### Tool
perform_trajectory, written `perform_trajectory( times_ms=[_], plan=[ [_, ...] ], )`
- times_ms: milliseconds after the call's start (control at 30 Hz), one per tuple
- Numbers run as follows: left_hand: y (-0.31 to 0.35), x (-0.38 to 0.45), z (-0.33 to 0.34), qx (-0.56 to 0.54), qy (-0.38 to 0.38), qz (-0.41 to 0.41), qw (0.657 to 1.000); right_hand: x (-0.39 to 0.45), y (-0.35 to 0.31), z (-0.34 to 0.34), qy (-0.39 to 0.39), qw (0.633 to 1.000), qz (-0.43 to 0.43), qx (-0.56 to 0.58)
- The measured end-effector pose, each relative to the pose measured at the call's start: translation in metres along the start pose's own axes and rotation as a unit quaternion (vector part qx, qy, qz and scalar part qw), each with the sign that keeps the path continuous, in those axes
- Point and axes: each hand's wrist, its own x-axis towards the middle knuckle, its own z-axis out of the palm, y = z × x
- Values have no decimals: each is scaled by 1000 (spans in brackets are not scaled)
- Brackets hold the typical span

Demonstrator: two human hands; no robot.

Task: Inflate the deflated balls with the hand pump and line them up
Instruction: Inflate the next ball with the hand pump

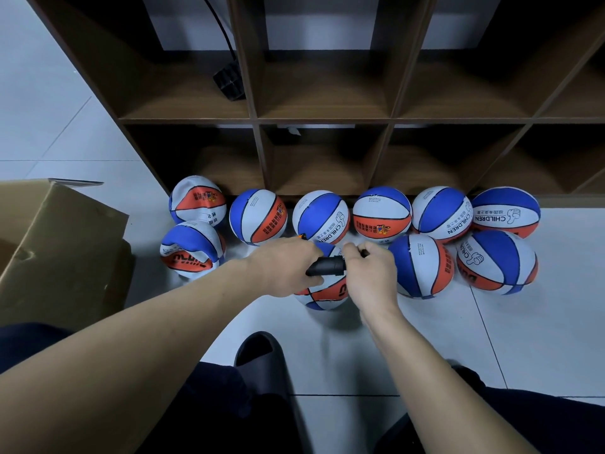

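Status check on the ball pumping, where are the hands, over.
Both hands on the black hand pump: left hand grips the barrel, right hand the handle end. Pump over a ball on the floor. Two dented balls left. Nothing in the way.

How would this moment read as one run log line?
stage: pumping | left hand: grips pump | right hand: grips pump handle | ball under hands: on floor

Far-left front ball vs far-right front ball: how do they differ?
The far-left front ball looks saggy, its top panels dented and creased; the far-right front ball is round and taut. The left one sits near the cardboard box; the right one sits in front of the back row by the shelf. Both share blue, white and orange panels.
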Motion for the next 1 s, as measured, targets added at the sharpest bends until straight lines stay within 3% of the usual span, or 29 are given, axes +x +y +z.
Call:
perform_trajectory(
  times_ms=[300,533,700,1000],
  plan=[
    [-16,-3,-10,0,4,-33,999,44,13,-61,83,995,45,26],
    [-6,-6,-1,21,31,-25,999,27,9,-36,130,991,1,-10],
    [-3,-7,2,6,37,-11,999,4,0,-13,121,991,-52,-21],
    [6,-2,9,15,40,9,999,-14,4,9,57,997,-41,-18]
  ],
)
